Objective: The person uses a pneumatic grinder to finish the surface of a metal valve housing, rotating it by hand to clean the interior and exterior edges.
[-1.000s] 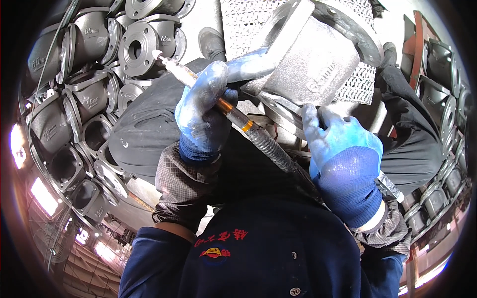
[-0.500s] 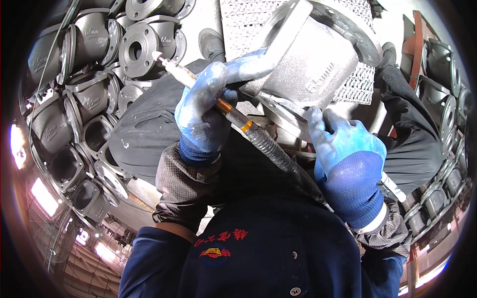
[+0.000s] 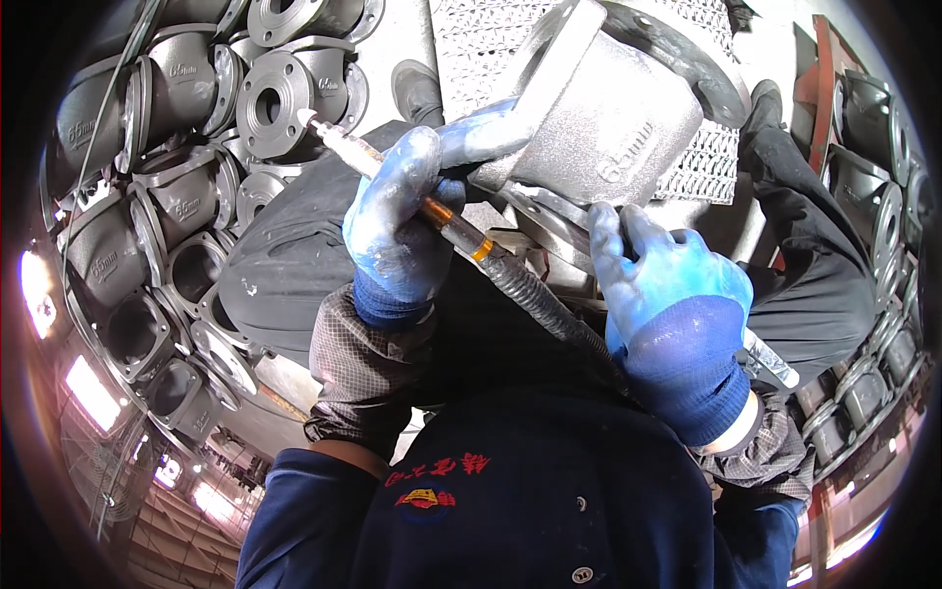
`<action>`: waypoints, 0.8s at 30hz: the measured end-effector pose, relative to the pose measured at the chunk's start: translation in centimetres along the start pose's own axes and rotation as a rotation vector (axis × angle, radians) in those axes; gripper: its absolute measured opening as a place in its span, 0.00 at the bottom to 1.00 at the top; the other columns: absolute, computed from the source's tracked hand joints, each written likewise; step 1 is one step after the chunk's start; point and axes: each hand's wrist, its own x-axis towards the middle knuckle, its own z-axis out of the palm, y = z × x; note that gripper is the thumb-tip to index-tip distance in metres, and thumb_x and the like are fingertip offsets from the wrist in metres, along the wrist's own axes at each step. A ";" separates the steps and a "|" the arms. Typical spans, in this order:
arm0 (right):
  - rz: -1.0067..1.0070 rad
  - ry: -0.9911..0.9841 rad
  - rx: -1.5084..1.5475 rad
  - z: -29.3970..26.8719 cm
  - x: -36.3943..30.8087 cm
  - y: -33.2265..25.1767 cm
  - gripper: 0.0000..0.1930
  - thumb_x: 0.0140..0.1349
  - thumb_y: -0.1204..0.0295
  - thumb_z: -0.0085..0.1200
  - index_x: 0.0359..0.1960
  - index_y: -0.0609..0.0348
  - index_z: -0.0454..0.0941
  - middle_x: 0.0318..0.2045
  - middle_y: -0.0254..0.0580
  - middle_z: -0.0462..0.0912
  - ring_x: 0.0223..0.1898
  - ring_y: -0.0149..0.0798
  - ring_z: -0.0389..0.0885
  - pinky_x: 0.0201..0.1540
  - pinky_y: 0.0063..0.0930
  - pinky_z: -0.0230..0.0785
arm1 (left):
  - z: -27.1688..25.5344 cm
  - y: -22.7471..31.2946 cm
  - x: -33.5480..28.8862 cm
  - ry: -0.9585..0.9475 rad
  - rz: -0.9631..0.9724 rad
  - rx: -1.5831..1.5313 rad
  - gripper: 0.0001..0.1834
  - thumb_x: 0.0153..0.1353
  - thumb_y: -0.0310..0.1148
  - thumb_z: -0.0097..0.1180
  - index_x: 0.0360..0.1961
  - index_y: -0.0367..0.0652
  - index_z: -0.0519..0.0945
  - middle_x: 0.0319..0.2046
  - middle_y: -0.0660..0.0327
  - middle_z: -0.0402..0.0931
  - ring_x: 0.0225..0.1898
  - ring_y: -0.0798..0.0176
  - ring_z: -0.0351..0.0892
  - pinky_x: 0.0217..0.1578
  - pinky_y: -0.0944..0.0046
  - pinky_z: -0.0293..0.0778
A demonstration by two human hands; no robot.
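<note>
A grey cast-metal valve body (image 3: 613, 128) with round flanges sits tilted in front of me. My left hand (image 3: 397, 221), in a blue coated glove, is closed around a slim air grinder (image 3: 446, 224) with a small pale grinding stone at its tip. Its extended index finger rests against the casting's near-left flange. My right hand (image 3: 677, 280), gloved alike, grips a long flat metal tool that looks like a file (image 3: 554, 203). The tool's front lies along the lower flange, and its pale rear end (image 3: 775, 361) sticks out behind the wrist. Fingertips touch or nearly touch the casting.
Stacked grey flanged castings (image 3: 182, 191) crowd the left side, and more castings (image 3: 863, 211) line the right. A perforated metal mat (image 3: 486, 54) lies beyond the valve body. The grinder's ribbed hose (image 3: 545, 309) runs across my lap. A reddish metal frame (image 3: 824, 93) stands at right.
My right hand has slid a little left along the lower flange with the flat tool. The casting has shifted slightly left; my left hand keeps its hold on the grinder.
</note>
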 end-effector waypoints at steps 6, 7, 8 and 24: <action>0.039 -0.040 0.030 0.0 -0.2 0.3 0.21 0.55 0.73 0.46 0.53 0.49 0.71 0.36 0.37 0.77 0.34 0.43 0.79 0.25 0.37 0.72 | -0.7 -0.5 0.2 -0.025 0.134 0.170 0.30 0.66 0.46 0.32 0.49 0.27 0.72 0.43 0.44 0.78 0.40 0.59 0.79 0.43 0.67 0.74; 0.019 -0.060 0.006 -1.0 -0.5 0.5 0.20 0.56 0.73 0.46 0.52 0.49 0.71 0.36 0.38 0.77 0.33 0.43 0.79 0.25 0.37 0.72 | -1.0 -0.5 0.2 -0.030 0.131 0.220 0.30 0.66 0.47 0.32 0.49 0.26 0.72 0.43 0.44 0.78 0.41 0.59 0.79 0.43 0.66 0.74; -0.003 -0.022 -0.003 -1.3 -1.0 0.8 0.19 0.56 0.72 0.46 0.51 0.50 0.72 0.34 0.39 0.78 0.32 0.43 0.79 0.26 0.38 0.71 | -1.1 -0.5 0.2 -0.036 0.127 0.270 0.31 0.66 0.47 0.31 0.49 0.26 0.72 0.43 0.44 0.78 0.42 0.59 0.79 0.43 0.66 0.75; -0.393 0.347 1.155 1.1 1.9 -0.5 0.16 0.58 0.77 0.55 0.48 0.69 0.73 0.38 0.48 0.81 0.37 0.33 0.81 0.39 0.22 0.73 | 1.2 0.4 0.7 0.015 0.207 0.015 0.32 0.71 0.43 0.22 0.54 0.20 0.65 0.52 0.38 0.70 0.56 0.50 0.70 0.60 0.58 0.61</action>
